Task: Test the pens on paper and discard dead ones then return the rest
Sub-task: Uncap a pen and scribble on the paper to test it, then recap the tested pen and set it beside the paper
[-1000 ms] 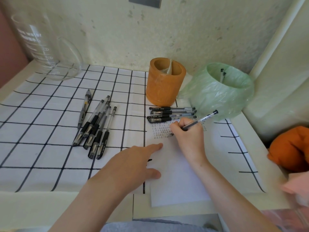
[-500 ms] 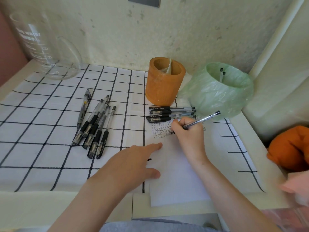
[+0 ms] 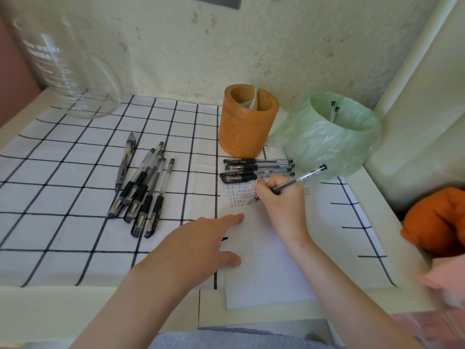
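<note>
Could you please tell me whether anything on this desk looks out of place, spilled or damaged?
Nothing much stands out. The uncapped pens lie bunched on the checked cloth, the capped pens lie side by side at the paper's far edge, and the orange holder and green-lined bin stand upright. Only the wall behind is blotchy.

The one camera, worn on the person's head, is looking forward and steeply down from over the near edge of the table [image 3: 75,311]. It is facing the wall [image 3: 251,46], which is filling the top of the frame. It is sitting close above the work: both forearms are coming in from the bottom edge, and the left hand [image 3: 198,243] and the right hand [image 3: 281,197] with its pen [image 3: 302,178] are lying near the centre, at the paper [image 3: 264,273]. The wide lens is bowing the lines of the checked cloth [image 3: 63,222], pushing the glass beaker [image 3: 63,71] into the upper left corner and the green-bagged bin [image 3: 327,144] toward the right.
</note>
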`<state>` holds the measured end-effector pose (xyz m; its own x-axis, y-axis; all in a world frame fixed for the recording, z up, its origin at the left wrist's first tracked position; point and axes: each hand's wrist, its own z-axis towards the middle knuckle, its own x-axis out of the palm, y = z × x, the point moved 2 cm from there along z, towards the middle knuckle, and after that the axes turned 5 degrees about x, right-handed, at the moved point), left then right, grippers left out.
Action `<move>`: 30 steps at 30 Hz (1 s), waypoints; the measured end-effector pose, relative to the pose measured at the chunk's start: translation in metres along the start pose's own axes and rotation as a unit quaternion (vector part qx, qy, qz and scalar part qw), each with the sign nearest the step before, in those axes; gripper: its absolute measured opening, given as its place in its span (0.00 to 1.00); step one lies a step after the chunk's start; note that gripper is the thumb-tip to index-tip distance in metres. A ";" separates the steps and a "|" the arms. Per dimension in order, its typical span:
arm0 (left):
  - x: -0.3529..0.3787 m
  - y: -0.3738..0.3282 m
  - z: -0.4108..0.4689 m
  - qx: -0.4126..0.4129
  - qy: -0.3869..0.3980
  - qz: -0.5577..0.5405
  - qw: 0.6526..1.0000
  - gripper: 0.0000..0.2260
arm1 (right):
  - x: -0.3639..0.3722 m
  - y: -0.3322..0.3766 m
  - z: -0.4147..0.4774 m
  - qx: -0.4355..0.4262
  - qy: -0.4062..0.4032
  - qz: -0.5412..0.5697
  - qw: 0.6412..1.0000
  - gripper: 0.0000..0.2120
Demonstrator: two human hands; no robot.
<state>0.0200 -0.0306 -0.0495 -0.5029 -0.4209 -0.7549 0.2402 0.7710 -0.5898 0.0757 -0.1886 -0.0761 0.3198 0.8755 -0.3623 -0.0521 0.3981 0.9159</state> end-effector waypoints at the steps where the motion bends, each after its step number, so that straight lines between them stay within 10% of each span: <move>1: 0.000 0.000 0.000 0.000 -0.001 0.001 1.000 0.31 | 0.000 0.001 0.000 0.000 -0.002 0.001 1.000 0.19; 16: -0.003 -0.005 -0.004 -0.012 0.014 -0.005 1.000 0.30 | -0.002 0.001 0.000 0.034 0.000 0.024 0.999 0.15; 30: -0.024 -0.023 -0.001 0.075 -0.192 -0.292 0.934 0.30 | -0.036 0.047 -0.021 0.198 0.144 0.275 0.930 0.09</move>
<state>0.0260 -0.0377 -0.0180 -0.2571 -0.9112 -0.3218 0.1452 0.2928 -0.9451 0.0417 -0.1960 -0.0235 0.0787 0.9766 0.2000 0.2369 -0.2132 0.9479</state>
